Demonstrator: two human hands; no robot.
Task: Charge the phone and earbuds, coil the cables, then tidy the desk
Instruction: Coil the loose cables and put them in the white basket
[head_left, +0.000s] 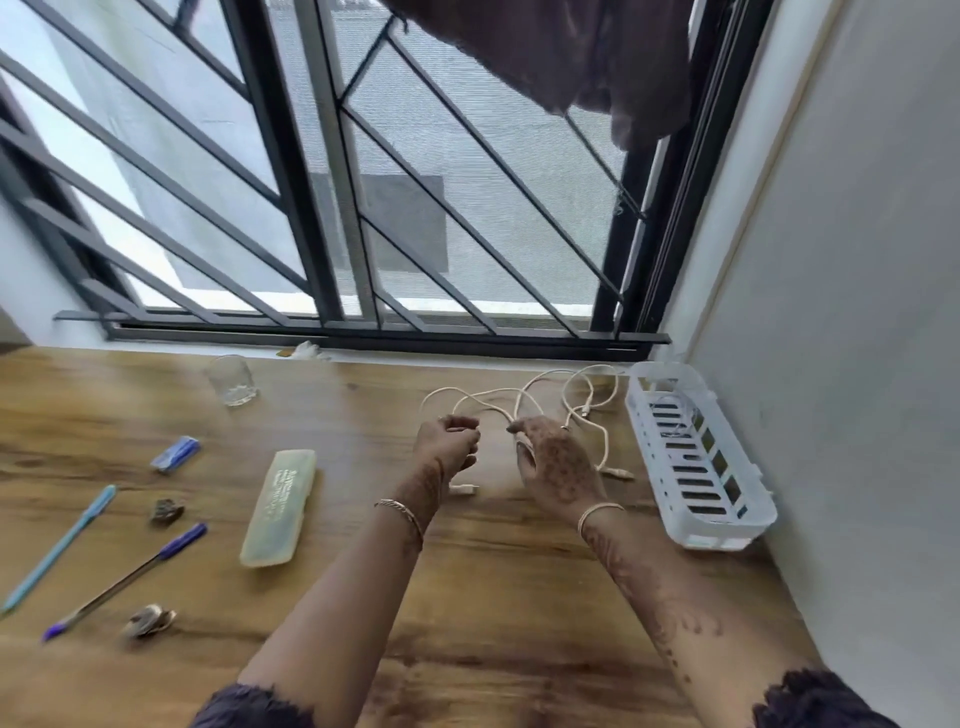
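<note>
Step in hand, judged: cable coiling.
- White cable (605, 447) in loose crossed loops on surface (467, 597), far right, just left of slotted basket (719, 535).
- Left hand (448, 444) curled round one strand; right hand (558, 465) pinches another close by.
- Plug end (465, 489) lies free near left wrist.
- Phone and earbuds not in view.
- Next move calls for drawing slack and laying even loops; crossings may snag.
- Pens (130, 579) and case (279, 506) at left: tidying not yet done.
</note>
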